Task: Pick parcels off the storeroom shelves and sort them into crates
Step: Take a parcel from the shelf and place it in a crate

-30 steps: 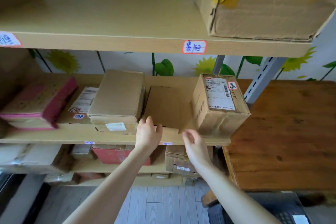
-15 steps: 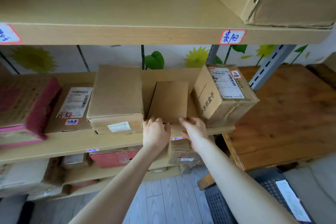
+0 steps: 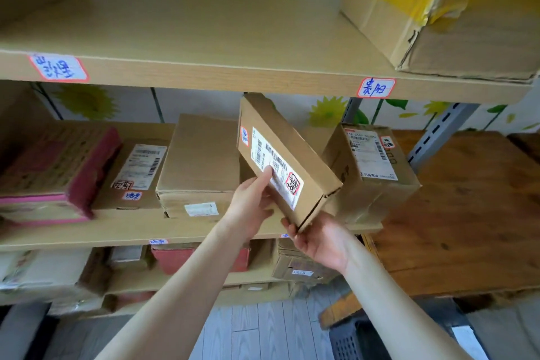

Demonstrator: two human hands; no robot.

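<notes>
In front of the middle shelf (image 3: 131, 231): the flat cardboard parcel (image 3: 304, 155) is off the board and tilted, label face toward the person. It's in the air between the plain brown box (image 3: 201, 166) and the labelled box (image 3: 371, 175).

Left hand (image 3: 251, 202) grips its lower edge, thumb flat on the shipping label (image 3: 273, 165). Right hand (image 3: 318, 238) cups the bottom corner from below, fingers curled under.

Top corner sits close under the upper shelf (image 3: 204, 73), so I'd pull back and down first, then turn. Read the red-bordered sticker (image 3: 293, 184) before choosing a crate; a dark slatted crate (image 3: 347, 342) is on the floor, lower right.

Parcel: thin oblong, matte corrugated kraft, tuck-flap end slightly gaping, glossy white label. Probably light. Support the flap end so it doesn't pop.
</notes>
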